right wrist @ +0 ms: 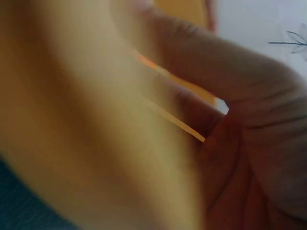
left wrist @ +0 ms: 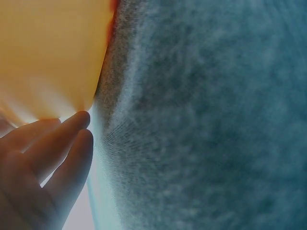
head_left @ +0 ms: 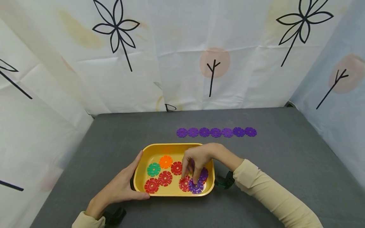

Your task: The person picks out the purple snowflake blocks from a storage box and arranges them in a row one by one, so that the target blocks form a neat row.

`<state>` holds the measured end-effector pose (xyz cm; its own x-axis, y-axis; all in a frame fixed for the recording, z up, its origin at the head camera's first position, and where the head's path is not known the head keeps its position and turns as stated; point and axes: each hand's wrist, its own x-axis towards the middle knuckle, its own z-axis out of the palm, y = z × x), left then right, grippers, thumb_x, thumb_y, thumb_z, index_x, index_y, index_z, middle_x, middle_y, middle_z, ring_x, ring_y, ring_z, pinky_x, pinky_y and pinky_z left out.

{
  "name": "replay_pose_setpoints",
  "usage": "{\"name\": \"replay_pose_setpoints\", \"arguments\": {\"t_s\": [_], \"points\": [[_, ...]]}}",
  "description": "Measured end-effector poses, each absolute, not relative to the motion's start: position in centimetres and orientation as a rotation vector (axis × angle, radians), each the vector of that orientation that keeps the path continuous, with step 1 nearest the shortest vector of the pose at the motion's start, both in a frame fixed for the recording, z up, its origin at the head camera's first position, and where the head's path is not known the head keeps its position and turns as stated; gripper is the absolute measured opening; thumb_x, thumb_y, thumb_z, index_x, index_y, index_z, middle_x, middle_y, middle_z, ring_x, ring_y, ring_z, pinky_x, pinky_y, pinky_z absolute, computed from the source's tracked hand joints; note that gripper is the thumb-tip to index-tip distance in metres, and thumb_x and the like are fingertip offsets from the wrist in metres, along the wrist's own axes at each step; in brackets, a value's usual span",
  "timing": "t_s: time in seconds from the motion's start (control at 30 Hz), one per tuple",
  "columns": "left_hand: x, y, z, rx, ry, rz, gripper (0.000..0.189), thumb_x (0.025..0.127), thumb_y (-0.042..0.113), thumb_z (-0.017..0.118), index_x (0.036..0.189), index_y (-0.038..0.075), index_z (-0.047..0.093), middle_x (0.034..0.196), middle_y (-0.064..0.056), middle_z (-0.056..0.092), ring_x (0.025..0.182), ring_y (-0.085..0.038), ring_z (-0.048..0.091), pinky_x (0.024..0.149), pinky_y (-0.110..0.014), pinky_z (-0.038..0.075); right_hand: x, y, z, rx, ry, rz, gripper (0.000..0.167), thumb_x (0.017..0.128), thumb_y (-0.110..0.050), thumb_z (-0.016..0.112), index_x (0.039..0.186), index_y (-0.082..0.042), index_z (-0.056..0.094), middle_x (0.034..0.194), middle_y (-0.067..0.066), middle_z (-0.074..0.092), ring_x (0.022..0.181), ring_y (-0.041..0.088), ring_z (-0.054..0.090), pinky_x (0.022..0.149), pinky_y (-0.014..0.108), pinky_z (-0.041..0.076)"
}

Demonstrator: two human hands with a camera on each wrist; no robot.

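Note:
A yellow tray point(head_left: 174, 193) holds flower-shaped plastic pieces. My left hand point(head_left: 121, 183) grips its left end, the thumb along the front rim and the fingers against the outer wall. In the left wrist view, fingertips touch the tray's side point(left wrist: 53, 62). My right hand point(head_left: 199, 156) reaches down into the tray's right part, thumb and fingers spread. One fingertip is right at a purple flower piece point(head_left: 196, 186), beside a red flower piece point(head_left: 184, 183). Another purple flower piece point(head_left: 204, 173) lies behind it. The blurred tray wall covers much of the right wrist view, hiding the fingertips.
Seven purple pieces form a straight row point(head_left: 215, 132) on the grey table point(head_left: 128, 129) beyond the tray. Several red pieces point(head_left: 165, 178), a green piece point(head_left: 154, 169) and an orange piece point(head_left: 166, 161) lie in the tray. Printed cloth point(head_left: 176, 63) hangs around the table.

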<state>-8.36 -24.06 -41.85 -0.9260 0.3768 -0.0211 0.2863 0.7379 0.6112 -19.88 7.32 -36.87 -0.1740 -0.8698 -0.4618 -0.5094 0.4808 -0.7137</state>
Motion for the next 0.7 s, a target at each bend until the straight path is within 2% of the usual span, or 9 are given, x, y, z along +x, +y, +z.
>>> {"name": "replay_pose_setpoints", "arguments": {"t_s": [0.13,0.3,0.43,0.57,0.7], "points": [[-8.3,-24.1,-41.8,0.544,2.796,0.940,0.136,0.069,0.055,0.090,0.167,0.018,0.002,0.162,-0.015,0.039,0.130,-0.029,0.055,0.097,-0.032,0.054,-19.6,7.3,-37.7,-1.130,1.854,-0.427,0.031,0.081,-0.013,0.086,0.111,-0.019,0.082,0.093,-0.002,0.064,0.071,-0.001,0.051,0.065,0.013,0.046],[-8.4,-24.1,-41.7,0.514,2.773,0.959,0.136,0.068,0.055,0.090,0.167,0.022,0.002,0.163,-0.012,0.038,0.130,-0.025,0.054,0.097,-0.029,0.054,-19.1,7.3,-37.6,-1.111,1.902,-0.377,0.035,0.079,-0.013,0.088,0.112,-0.022,0.081,0.092,-0.005,0.059,0.071,0.001,0.047,0.065,0.015,0.043],[-8.5,-24.3,-41.7,0.514,2.740,0.995,0.135,0.070,0.050,0.091,0.167,0.021,0.001,0.163,-0.013,0.039,0.128,-0.023,0.054,0.095,-0.025,0.054,-18.6,7.4,-37.2,-1.091,1.950,-0.300,0.040,0.077,-0.016,0.090,0.113,-0.029,0.080,0.095,-0.008,0.057,0.080,0.004,0.046,0.071,0.016,0.043],[-8.6,-24.4,-41.7,0.548,2.736,0.998,0.135,0.071,0.047,0.091,0.167,0.019,0.000,0.162,-0.016,0.040,0.126,-0.024,0.054,0.094,-0.024,0.054,-18.0,7.3,-37.0,-1.104,2.000,-0.212,0.040,0.074,-0.021,0.092,0.109,-0.034,0.078,0.103,-0.012,0.056,0.093,0.005,0.048,0.082,0.016,0.045],[-8.6,-24.4,-41.6,0.547,2.734,0.993,0.135,0.070,0.048,0.091,0.167,0.019,0.001,0.162,-0.015,0.040,0.127,-0.024,0.055,0.095,-0.026,0.054,-17.4,7.2,-37.1,-1.152,2.031,-0.145,0.039,0.072,-0.024,0.093,0.106,-0.034,0.077,0.105,-0.013,0.055,0.097,0.004,0.049,0.088,0.017,0.045]]}}
